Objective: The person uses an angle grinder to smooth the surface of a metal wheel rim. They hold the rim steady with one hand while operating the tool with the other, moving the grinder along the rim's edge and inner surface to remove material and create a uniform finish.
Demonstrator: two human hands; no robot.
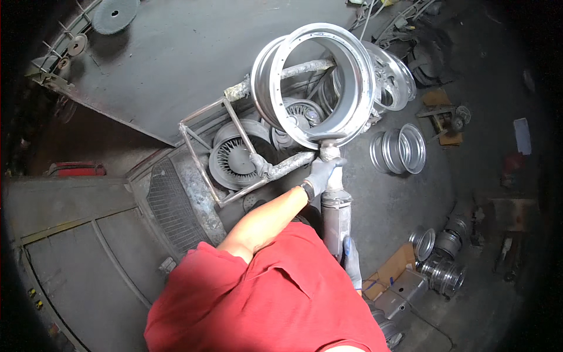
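Observation:
My gloved left hand (322, 175) is wrapped round the white-taped neck of a long grey power tool, an angle grinder or polisher (336, 220). Lower down, my gloved right hand (352, 263) grips the rear of its body, partly hidden by the red shirt. The tool's head lies against the near edge of a shiny metal wheel rim (277, 88), with a disc showing inside the rim. Small holes run round the rim's lip. It rests tilted on a metal tube stand (199, 158) whose bars are wrapped in grey padding.
Below the stand lie a spoked wheel (234, 164) and other wheel parts. More rims (399, 149) sit on the floor to the right, with a cardboard box (390, 273) nearer me. At far left, a large round disc (115, 14) hangs by a rack. A metal grate (176, 199) is left of me.

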